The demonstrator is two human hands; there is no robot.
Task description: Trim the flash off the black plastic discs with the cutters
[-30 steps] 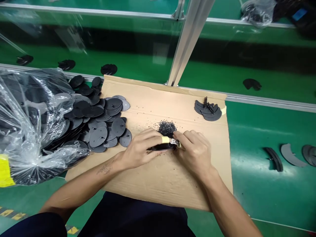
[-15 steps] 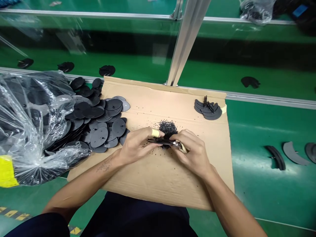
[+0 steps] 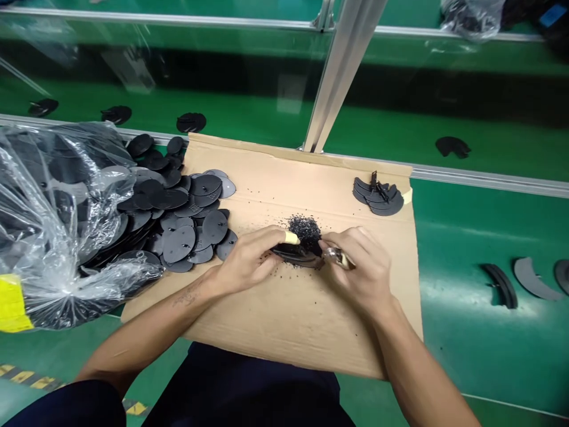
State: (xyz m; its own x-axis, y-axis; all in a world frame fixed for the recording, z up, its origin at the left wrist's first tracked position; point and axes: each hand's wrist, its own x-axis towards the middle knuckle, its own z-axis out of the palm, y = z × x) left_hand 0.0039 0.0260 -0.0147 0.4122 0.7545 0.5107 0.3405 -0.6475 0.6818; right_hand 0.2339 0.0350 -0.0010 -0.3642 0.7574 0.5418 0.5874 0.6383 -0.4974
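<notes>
A thin, dark oval plastic piece [image 3: 297,256] is pinched in my left hand [image 3: 251,255], tilted nearly edge-on. A pale yellow cover wraps one finger of that hand. My right hand [image 3: 362,267] is closed around nippers [image 3: 335,256]; their shiny metal head shows at the piece's right end, and the fingers hide most of the handles. Just beyond the piece lies a heap of small black plastic clippings [image 3: 304,228], with loose bits scattered around it. All of this is above a brown cardboard sheet [image 3: 284,320].
Many black oval pieces [image 3: 178,243] are piled at the left, beside a clear plastic bag [image 3: 66,237] of more. Several crescent-shaped pieces [image 3: 382,198] are stacked on the cardboard's far right. Curved parts [image 3: 500,284] lie on the green surface. A metal post [image 3: 344,71] rises behind.
My right hand has moved slightly right with the nippers, away from the piece's middle. The oval piece has tipped to show more of its face.
</notes>
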